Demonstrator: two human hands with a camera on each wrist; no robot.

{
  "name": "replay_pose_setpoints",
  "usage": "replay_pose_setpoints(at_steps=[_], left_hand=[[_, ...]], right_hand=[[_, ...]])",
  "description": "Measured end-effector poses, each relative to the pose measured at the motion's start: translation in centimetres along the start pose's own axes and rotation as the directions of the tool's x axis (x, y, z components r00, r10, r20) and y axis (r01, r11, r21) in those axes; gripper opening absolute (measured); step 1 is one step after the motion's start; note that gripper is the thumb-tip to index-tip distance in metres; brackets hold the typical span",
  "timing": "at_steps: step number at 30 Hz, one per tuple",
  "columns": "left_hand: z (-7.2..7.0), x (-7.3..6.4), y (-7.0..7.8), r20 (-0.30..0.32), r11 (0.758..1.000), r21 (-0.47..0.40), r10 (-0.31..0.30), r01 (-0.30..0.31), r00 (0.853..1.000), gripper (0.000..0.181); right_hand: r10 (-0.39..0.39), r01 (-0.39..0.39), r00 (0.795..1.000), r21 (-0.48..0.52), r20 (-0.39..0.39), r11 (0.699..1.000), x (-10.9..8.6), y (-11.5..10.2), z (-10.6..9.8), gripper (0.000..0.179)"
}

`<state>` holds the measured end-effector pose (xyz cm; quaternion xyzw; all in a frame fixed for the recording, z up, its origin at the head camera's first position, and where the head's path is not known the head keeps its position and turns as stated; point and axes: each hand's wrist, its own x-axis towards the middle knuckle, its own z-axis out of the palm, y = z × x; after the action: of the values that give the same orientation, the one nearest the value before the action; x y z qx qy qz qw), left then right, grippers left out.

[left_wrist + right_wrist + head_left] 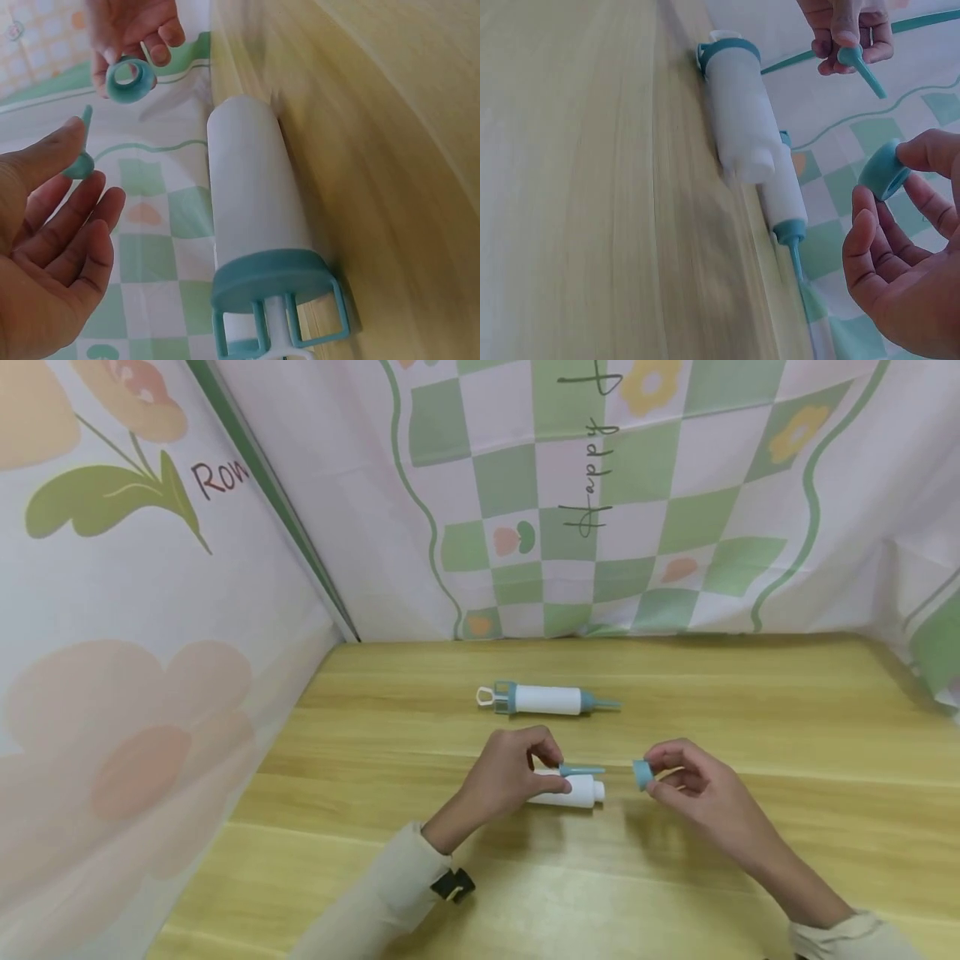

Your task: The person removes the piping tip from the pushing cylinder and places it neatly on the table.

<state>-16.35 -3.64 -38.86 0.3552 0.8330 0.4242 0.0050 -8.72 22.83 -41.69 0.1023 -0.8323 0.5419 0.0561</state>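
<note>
My left hand point(510, 770) pinches a slim teal nozzle point(583, 770) between thumb and fingertips, its narrow tip pointing right. Just beneath that hand, a white syringe-like barrel point(576, 792) lies on the table with its bare neck toward the right. The left wrist view shows the barrel's teal collar point(270, 277), with looped handles at its rear. To the right, apart from the nozzle, a hollow teal ring cap point(881, 172) is pinched by my right hand point(701, 789). Its opening shows in the left wrist view.
Farther back on the wooden table point(390, 727) lies a similar white syringe-like tube point(547, 699) with its teal nozzle fitted and a white loop at its left end. A patterned cloth point(495, 485) hangs behind the table, and another cloth point(172, 602) hangs at the left.
</note>
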Motion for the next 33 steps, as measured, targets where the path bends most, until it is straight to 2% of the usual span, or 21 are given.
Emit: replay_pose_setpoints(at_steps=[7,13,23,28,33], left_hand=[[0.7,0.7,0.1,0.016,0.999,0.033,0.001,-0.001,1.0,0.024],[1.5,1.4,0.7,0.026,0.997,0.072,0.025,-0.027,0.999,0.025],[3.5,3.6,1.4,0.076,0.994,0.092,0.048,-0.055,0.996,0.027],[4.5,4.4,1.9,0.1,0.989,0.133,0.051,-0.065,0.994,0.029],[5.7,4.9,2.1,0.109,0.981,0.183,0.041,-0.061,0.993,0.03]], right_hand=[[0.009,-0.009,1.0,-0.037,0.01,0.999,-0.2,0.9,-1.3,0.026],[0.002,-0.001,1.0,-0.086,0.017,0.996,-0.1,1.3,-2.8,0.026],[0.038,-0.036,0.999,-0.168,0.005,0.985,-0.7,2.4,-5.5,0.039],[0.068,-0.069,0.998,-0.247,-0.013,0.967,-1.3,2.9,-6.4,0.035],[0.094,-0.095,0.995,-0.34,-0.017,0.935,-1.6,3.5,-6.9,0.033]])
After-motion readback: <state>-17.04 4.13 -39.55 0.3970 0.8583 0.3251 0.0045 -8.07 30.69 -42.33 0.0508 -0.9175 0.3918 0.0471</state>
